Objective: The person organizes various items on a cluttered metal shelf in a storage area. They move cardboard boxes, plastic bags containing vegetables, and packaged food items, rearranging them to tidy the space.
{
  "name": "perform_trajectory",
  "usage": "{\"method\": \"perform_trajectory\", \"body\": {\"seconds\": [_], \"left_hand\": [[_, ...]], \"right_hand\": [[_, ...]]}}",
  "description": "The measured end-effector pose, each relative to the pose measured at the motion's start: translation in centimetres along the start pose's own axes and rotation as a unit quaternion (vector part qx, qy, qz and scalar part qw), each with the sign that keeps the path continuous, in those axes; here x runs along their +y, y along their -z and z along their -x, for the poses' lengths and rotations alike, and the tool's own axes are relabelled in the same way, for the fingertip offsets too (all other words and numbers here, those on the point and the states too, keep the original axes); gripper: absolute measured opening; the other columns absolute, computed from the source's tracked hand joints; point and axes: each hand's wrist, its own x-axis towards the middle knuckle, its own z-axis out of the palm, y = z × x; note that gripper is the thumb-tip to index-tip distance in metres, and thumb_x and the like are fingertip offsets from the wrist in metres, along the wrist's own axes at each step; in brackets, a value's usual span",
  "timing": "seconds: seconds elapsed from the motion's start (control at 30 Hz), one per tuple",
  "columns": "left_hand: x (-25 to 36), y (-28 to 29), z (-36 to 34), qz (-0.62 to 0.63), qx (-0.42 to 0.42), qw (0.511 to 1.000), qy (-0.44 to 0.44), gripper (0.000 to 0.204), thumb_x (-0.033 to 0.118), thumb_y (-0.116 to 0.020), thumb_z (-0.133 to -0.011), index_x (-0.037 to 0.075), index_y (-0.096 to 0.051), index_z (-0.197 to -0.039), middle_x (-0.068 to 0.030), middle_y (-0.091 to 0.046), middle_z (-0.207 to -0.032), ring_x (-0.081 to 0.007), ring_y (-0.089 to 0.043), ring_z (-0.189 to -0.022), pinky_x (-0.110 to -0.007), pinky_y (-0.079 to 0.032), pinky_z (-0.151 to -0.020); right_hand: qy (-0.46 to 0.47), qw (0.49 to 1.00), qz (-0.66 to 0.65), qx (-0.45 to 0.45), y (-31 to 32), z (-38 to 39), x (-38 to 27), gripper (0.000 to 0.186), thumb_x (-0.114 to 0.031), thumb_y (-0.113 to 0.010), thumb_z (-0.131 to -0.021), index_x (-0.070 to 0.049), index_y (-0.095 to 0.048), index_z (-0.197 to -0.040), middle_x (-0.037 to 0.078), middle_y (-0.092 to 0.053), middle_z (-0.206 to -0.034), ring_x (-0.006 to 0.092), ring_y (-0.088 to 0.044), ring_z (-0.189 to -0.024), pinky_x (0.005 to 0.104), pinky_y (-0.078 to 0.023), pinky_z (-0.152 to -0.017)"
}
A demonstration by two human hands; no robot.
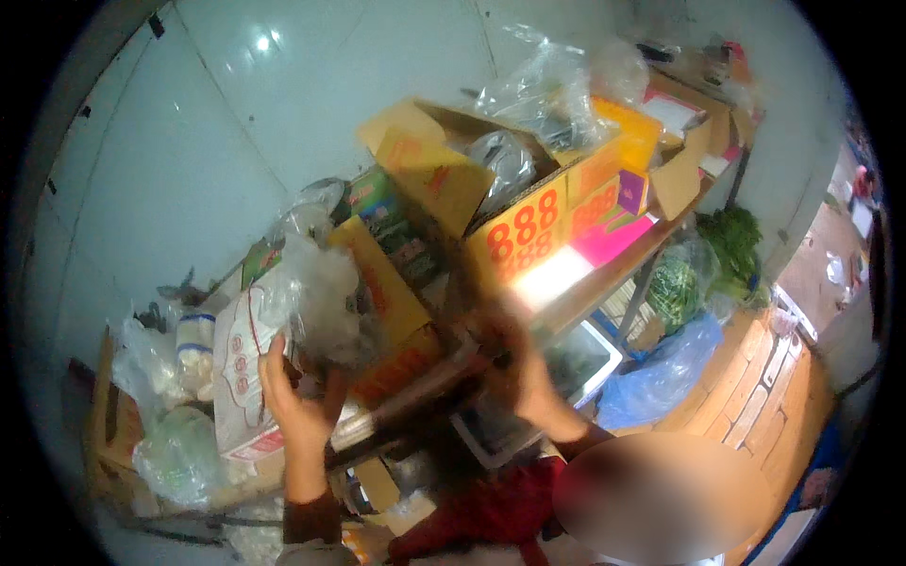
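Note:
My left hand (300,407) is raised to a cluttered shelf, its fingers closed on a crumpled clear plastic bag (321,297). The bag lies against a white printed sack (241,363) and a yellow carton (387,283). My right hand (521,370) is blurred by motion. It sits at the shelf's front edge (425,396), just under an open yellow cardboard box (514,231). I cannot tell whether it holds anything. Red cloth (491,509) shows below my forearms.
A white tiled wall (283,104) backs the shelf. More clear bags (547,90) top the boxes, and a pink box (613,241) sits to the right. Leafy greens (731,241), a blue plastic bag (661,373) and a white crate (590,363) stand lower right by wooden planks (764,396).

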Motion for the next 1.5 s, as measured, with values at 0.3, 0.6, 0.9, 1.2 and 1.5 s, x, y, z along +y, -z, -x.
{"method": "perform_trajectory", "body": {"seconds": [0.3,0.6,0.9,1.2,1.5], "left_hand": [[5.8,-1.6,6.6,0.256,-0.166,0.941,-0.148,0.045,0.020,-0.074,-0.080,0.003,-0.061,-0.120,-0.0193,-0.065,-0.116,-0.0402,-0.062,-0.112,-0.051,-0.047,-0.099],[11.0,-9.6,3.4,0.402,-0.249,0.873,0.123,0.078,0.019,-0.076,-0.088,-0.001,-0.033,-0.150,-0.0227,-0.051,-0.140,-0.0320,-0.052,-0.131,-0.043,-0.041,-0.112],[12.4,-22.2,0.8,0.436,-0.188,0.861,0.182,0.069,0.020,-0.077,-0.088,0.000,-0.041,-0.144,-0.0153,-0.058,-0.135,-0.0247,-0.056,-0.124,-0.036,-0.047,-0.103],[13.2,-20.1,0.9,0.436,0.040,0.817,0.377,0.052,0.027,-0.073,-0.096,-0.003,-0.047,-0.130,-0.0124,-0.064,-0.119,-0.0208,-0.061,-0.107,-0.035,-0.049,-0.095],[16.7,-17.1,5.4,0.295,0.028,0.895,0.333,0.046,0.009,-0.069,-0.093,-0.004,-0.045,-0.130,-0.0177,-0.059,-0.126,-0.0233,-0.056,-0.120,-0.036,-0.044,-0.104]], "right_hand": [[-0.034,0.988,-0.037,0.145,9.1,0.9,1.1,0.054,-0.003,-0.070,-0.091,-0.001,-0.045,-0.139,0.010,-0.057,-0.127,0.0177,-0.057,-0.111,0.0338,-0.046,-0.101],[-0.014,0.991,-0.035,0.129,9.4,-10.9,3.4,0.063,-0.014,-0.075,-0.090,0.006,-0.043,-0.140,0.019,-0.059,-0.125,0.0259,-0.057,-0.118,0.0371,-0.047,-0.099],[-0.020,0.988,0.107,0.105,10.1,-11.5,6.9,0.081,-0.024,-0.081,-0.080,0.002,-0.040,-0.145,0.025,-0.052,-0.126,0.0424,-0.050,-0.121,0.0499,-0.043,-0.104],[0.016,0.992,-0.124,-0.027,9.3,-9.9,2.7,0.089,-0.023,-0.088,-0.074,-0.003,-0.040,-0.146,0.021,-0.053,-0.121,0.0362,-0.054,-0.118,0.0453,-0.053,-0.092],[0.333,0.865,0.347,-0.143,18.3,-16.2,0.9,0.064,-0.035,-0.074,-0.086,-0.002,-0.054,-0.136,0.023,-0.060,-0.115,0.0410,-0.060,-0.102,0.0505,-0.050,-0.089]]}}
